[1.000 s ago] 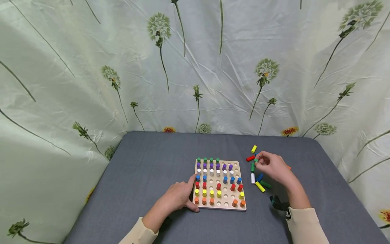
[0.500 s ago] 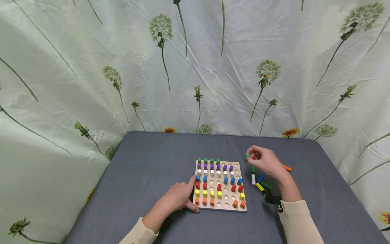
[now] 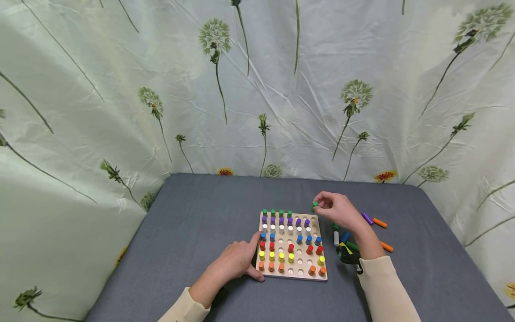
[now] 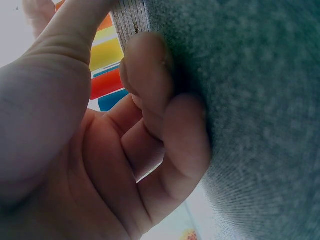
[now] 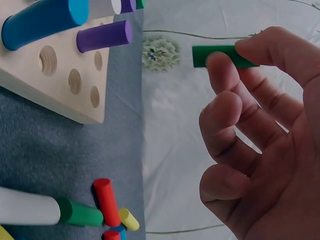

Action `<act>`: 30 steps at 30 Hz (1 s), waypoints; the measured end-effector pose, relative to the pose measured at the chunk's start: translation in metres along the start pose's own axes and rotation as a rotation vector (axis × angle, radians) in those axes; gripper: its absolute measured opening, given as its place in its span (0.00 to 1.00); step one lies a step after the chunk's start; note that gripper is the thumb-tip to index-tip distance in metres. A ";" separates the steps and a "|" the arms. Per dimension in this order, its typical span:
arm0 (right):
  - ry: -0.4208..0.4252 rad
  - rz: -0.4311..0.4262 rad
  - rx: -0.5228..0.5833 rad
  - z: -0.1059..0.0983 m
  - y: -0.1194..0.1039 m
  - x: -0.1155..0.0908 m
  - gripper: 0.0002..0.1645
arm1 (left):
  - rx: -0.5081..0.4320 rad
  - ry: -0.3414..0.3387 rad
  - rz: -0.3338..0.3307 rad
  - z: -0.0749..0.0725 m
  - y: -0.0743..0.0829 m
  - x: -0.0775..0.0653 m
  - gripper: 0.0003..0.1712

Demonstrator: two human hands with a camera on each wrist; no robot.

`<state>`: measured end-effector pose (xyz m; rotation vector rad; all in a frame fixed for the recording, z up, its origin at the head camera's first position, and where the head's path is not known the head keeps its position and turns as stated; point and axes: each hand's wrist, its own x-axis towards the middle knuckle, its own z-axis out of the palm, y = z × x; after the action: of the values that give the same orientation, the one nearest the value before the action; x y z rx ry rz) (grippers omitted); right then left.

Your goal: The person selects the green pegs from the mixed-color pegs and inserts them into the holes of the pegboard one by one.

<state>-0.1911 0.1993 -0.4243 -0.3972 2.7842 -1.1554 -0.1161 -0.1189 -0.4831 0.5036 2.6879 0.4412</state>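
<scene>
A wooden pegboard (image 3: 295, 266) stands on the table with coloured pegs upright in rows. My left hand (image 3: 237, 257) grips its left side, thumb at the near corner, forefinger along the edge. The left wrist view shows curled fingers against the board's side, near red (image 4: 106, 84) and yellow pegs. My right hand (image 3: 338, 210) pinches a green peg (image 5: 200, 56) between thumb and forefinger. It hovers just beyond the board's far right corner, where the back row, partly filled with green pegs (image 3: 281, 213), has open holes.
Loose pegs lie right of the board: white (image 3: 336, 238), blue (image 3: 346, 236), purple (image 3: 368, 218), orange (image 3: 380, 222) and others, partly under the right arm. Red (image 5: 106, 200) and yellow (image 5: 129, 219) ones show in the right wrist view. A flowered curtain (image 3: 241, 89) hangs behind the table.
My right hand has moved left, carrying the green peg from the loose pile toward the board's far right corner. Purple and orange pegs are uncovered. The left hand keeps its place.
</scene>
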 end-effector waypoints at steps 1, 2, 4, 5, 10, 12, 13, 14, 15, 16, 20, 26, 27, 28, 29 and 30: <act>-0.010 0.001 0.000 0.002 0.000 0.001 0.09 | 0.000 0.002 0.003 0.000 0.000 0.000 0.73; -0.019 0.006 0.001 0.003 0.000 0.003 0.09 | 0.000 0.004 0.008 0.000 0.000 0.000 0.73; -0.040 0.002 -0.004 0.006 -0.001 0.005 0.09 | 0.001 0.007 0.011 0.000 0.000 -0.001 0.72; -0.050 0.002 -0.004 0.007 -0.001 0.007 0.10 | 0.003 0.007 0.011 0.000 0.000 -0.001 0.72; -0.092 0.016 0.012 0.014 0.000 0.015 0.10 | 0.006 0.008 0.005 0.000 0.000 -0.002 0.72; -0.112 0.018 0.019 0.016 0.002 0.017 0.10 | 0.006 0.008 0.003 0.000 0.000 -0.001 0.72; -0.123 0.020 0.020 0.017 0.002 0.018 0.10 | 0.006 0.008 0.005 0.000 0.000 -0.001 0.72; -0.132 0.024 0.022 0.018 0.003 0.019 0.10 | 0.006 0.007 0.005 0.000 0.000 -0.001 0.72; -0.140 0.026 0.022 0.019 0.004 0.020 0.10 | 0.005 0.006 0.005 -0.001 0.001 -0.001 0.72; -0.145 0.027 0.020 0.020 0.004 0.021 0.10 | 0.006 0.005 0.004 -0.001 0.001 -0.001 0.72; -0.155 0.027 0.011 0.023 0.007 0.023 0.09 | 0.004 -0.004 -0.005 -0.002 0.002 -0.001 0.73; -0.168 0.019 -0.015 0.028 0.009 0.026 0.10 | -0.008 -0.015 -0.020 -0.002 0.002 -0.001 0.73; -0.171 0.017 -0.019 0.029 0.010 0.027 0.10 | -0.008 -0.014 -0.021 -0.002 0.002 -0.001 0.73; -0.172 0.016 -0.027 0.030 0.010 0.027 0.10 | -0.007 -0.014 -0.021 -0.002 0.002 -0.001 0.73; -0.175 0.015 -0.031 0.031 0.010 0.028 0.10 | -0.007 -0.014 -0.020 -0.002 0.002 -0.001 0.72; -0.178 0.016 -0.033 0.032 0.011 0.029 0.09 | -0.007 -0.013 -0.020 -0.002 0.002 -0.001 0.72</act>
<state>-0.2147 0.1771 -0.4538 -0.4565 2.6505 -1.0178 -0.1153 -0.1181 -0.4801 0.4763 2.6753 0.4395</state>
